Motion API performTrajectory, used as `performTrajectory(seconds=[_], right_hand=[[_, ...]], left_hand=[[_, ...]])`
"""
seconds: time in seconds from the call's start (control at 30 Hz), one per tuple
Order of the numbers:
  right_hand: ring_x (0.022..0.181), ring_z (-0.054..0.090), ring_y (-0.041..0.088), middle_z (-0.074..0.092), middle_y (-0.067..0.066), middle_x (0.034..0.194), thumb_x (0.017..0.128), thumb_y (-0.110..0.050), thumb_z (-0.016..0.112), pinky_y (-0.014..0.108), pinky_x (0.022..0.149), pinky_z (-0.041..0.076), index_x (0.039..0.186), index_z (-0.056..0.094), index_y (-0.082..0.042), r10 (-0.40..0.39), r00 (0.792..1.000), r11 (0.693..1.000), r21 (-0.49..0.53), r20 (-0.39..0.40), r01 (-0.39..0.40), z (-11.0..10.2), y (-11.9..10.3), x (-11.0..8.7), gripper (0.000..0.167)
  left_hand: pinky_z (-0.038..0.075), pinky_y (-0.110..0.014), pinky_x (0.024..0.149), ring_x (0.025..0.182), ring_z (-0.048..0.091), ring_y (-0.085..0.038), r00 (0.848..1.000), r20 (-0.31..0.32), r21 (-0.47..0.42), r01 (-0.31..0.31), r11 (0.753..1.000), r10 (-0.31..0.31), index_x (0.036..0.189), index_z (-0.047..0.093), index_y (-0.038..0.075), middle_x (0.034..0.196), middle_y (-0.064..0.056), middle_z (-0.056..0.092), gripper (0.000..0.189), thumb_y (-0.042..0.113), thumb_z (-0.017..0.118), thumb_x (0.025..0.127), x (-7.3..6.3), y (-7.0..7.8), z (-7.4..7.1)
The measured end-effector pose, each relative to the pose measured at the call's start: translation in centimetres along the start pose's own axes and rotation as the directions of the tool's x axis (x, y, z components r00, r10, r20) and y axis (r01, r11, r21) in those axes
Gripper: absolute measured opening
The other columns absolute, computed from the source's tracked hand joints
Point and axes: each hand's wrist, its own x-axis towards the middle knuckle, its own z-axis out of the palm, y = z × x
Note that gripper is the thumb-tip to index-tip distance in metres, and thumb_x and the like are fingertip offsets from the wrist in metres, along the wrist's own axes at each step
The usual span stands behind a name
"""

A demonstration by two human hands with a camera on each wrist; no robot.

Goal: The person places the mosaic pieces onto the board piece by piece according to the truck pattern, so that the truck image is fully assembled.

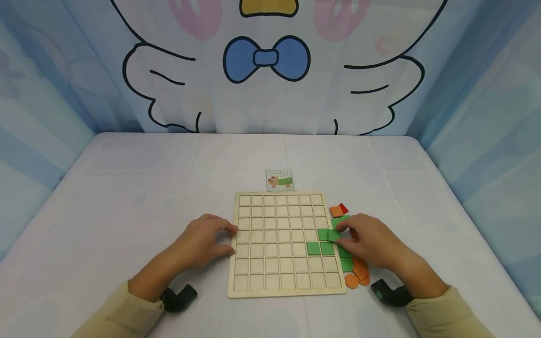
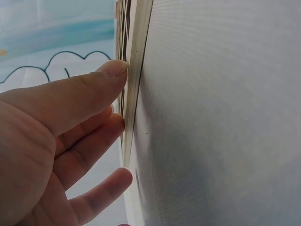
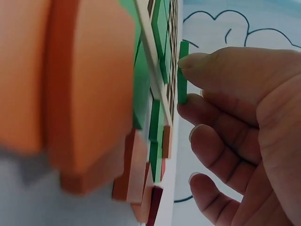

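A wooden grid board lies on the table between the two hands. Thumb and fingertips of my left hand touch its left edge; in the left wrist view the fingers look fairly straight against the rim. My right hand pinches a green square tile between thumb and fingers, over the board's right side. The right wrist view shows that tile edge-on, held apart from the board. Three green tiles lie in cells near the board's right edge.
Right of the board are more green tiles, orange round pieces, an orange square and a red piece. A small picture card with a gridded pattern lies beyond the board. Curtains hang behind and beside the table.
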Motion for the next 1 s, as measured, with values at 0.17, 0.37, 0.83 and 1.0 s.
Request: performTrajectory(seconds=[0.17, 0.37, 0.83, 1.0], right_hand=[[0.081, 0.053, 0.012, 0.065, -0.004, 0.095, 0.088, -0.019, 0.078, 0.036, 0.073, 0.049, 0.104, 0.072, -0.008, -0.036, 0.999, 0.999, -0.019, -0.002, 0.036, 0.4, -0.9, 0.5, 0.020], [0.081, 0.054, 0.012, 0.066, -0.005, 0.095, 0.087, -0.019, 0.079, 0.036, 0.076, 0.049, 0.102, 0.072, -0.010, -0.094, 0.996, 0.995, -0.032, 0.014, 0.094, 0.9, -2.0, 1.0, 0.019], [0.092, 0.060, 0.015, 0.068, -0.005, 0.101, 0.088, -0.019, 0.078, 0.036, 0.082, 0.049, 0.105, 0.073, -0.011, -0.139, 0.990, 0.990, -0.025, 0.034, 0.140, 1.7, -3.7, 2.0, 0.020], [0.086, 0.056, 0.012, 0.067, -0.005, 0.099, 0.088, -0.018, 0.077, 0.033, 0.078, 0.048, 0.105, 0.073, -0.010, -0.181, 0.983, 0.983, -0.023, 0.032, 0.182, 2.0, -3.9, 2.3, 0.019]], left_hand=[[0.044, -0.050, 0.098, 0.118, 0.056, -0.031, 1.000, 0.000, -0.003, -0.002, 1.000, 0.002, 0.103, 0.073, 0.015, 0.113, 0.003, 0.070, 0.029, 0.020, 0.087, 0.078, 0.0, -0.1, 0.0], [0.045, -0.050, 0.098, 0.118, 0.056, -0.031, 1.000, 0.000, -0.001, 0.002, 1.000, -0.002, 0.102, 0.073, 0.015, 0.114, 0.003, 0.070, 0.029, 0.020, 0.088, 0.078, 0.0, 0.0, 0.0], [0.044, -0.050, 0.098, 0.119, 0.056, -0.032, 1.000, 0.009, -0.009, 0.009, 1.000, -0.009, 0.104, 0.073, 0.014, 0.113, 0.002, 0.070, 0.030, 0.021, 0.087, 0.078, 0.0, 0.0, 0.0], [0.044, -0.050, 0.098, 0.119, 0.056, -0.031, 1.000, 0.009, -0.006, 0.013, 1.000, -0.013, 0.103, 0.073, 0.015, 0.113, 0.003, 0.070, 0.030, 0.021, 0.088, 0.078, 0.0, -0.1, 0.0]])
